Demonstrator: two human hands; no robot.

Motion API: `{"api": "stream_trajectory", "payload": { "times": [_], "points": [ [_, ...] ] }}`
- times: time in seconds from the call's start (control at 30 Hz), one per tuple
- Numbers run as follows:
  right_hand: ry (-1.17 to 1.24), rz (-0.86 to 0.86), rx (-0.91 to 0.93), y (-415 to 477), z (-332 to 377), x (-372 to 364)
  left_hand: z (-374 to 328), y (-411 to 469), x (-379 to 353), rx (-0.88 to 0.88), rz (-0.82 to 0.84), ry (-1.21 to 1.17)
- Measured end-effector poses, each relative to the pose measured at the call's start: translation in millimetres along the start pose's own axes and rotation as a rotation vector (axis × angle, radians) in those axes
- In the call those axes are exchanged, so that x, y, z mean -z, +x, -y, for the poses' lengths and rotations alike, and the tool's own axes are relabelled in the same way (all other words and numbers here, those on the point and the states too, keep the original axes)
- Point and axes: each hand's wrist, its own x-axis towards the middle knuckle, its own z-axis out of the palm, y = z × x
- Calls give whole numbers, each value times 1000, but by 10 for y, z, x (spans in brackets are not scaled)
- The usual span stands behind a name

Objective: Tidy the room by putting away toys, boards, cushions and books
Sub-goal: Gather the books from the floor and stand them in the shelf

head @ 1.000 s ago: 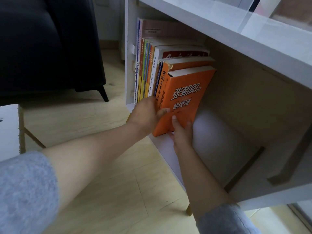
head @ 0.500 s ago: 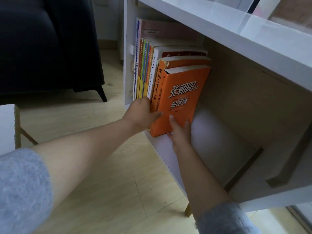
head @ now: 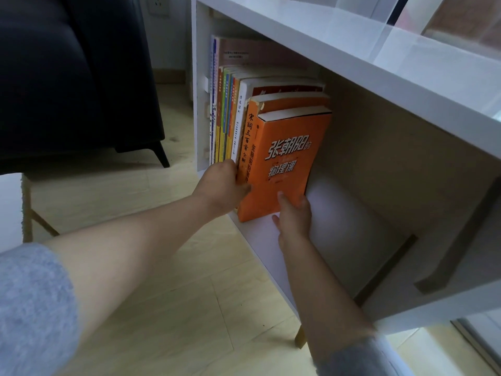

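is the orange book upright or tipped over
Upright: the orange book stands on its bottom edge on the shelf, flat against the neighbouring books.

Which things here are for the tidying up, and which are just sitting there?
For the job: orange book, row of books, shelf, left hand, right hand.
Just there: sofa, wall socket, small white table.
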Motion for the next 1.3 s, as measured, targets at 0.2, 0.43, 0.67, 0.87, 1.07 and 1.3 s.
{"api": "stream_trajectory", "payload": {
  "times": [0.2,0.43,0.67,0.87,1.07,1.3],
  "points": [
    [-42,35,150,-324,180,101,42,-81,79,40,-34,-10],
    [-183,241,233,-845,462,172,17,-361,315,76,-44,-84],
    [-253,499,248,-1149,794,-59,-43,-821,976,147,-123,-237],
    [-351,689,310,-1536,1127,-372,163,-1323,1564,224,-172,-328],
    [-532,847,416,-2276,1084,-856,714,-1848,2075,279,-233,-355],
    [-722,949,460,-3543,646,-1740,1711,-2874,2960,353,-331,-396]
  ]
}}
